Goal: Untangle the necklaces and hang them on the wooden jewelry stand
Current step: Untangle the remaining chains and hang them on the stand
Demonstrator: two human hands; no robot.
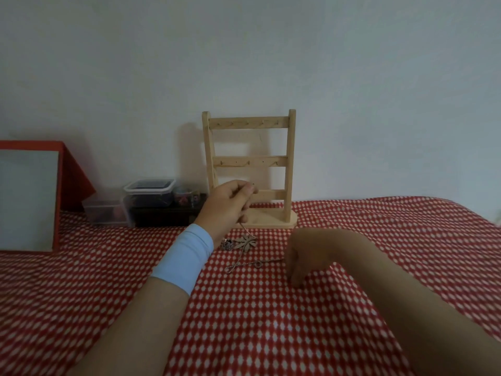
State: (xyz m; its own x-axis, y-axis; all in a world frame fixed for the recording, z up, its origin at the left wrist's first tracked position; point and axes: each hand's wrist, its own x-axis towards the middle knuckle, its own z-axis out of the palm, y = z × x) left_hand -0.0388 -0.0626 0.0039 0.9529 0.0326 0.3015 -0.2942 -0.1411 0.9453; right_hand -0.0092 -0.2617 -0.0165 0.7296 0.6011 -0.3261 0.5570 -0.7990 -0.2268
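Wooden jewelry stand (249, 161) sits upright at the middle of the back edge of the red-checked cloth (271, 321); in front of its lowest rail the left hand (230, 202) is raised, thumb and fingers pinched on a thin necklace chain (244, 228) that drops to a leaf-shaped pendant (248, 241) lying on the cloth. Just right of the pendant, the right hand (302, 263) has its curled fingers down on the cloth where a second chain (257, 264) ends; whether they grip it cannot be told

One view only, head-worn, wide-angle. The scene is viewed forward and slightly downward across the red checked cloth (271, 321), close beneath the lens. The wooden jewelry stand (249, 161) is framed centrally, farther off, against the wall (244, 50).
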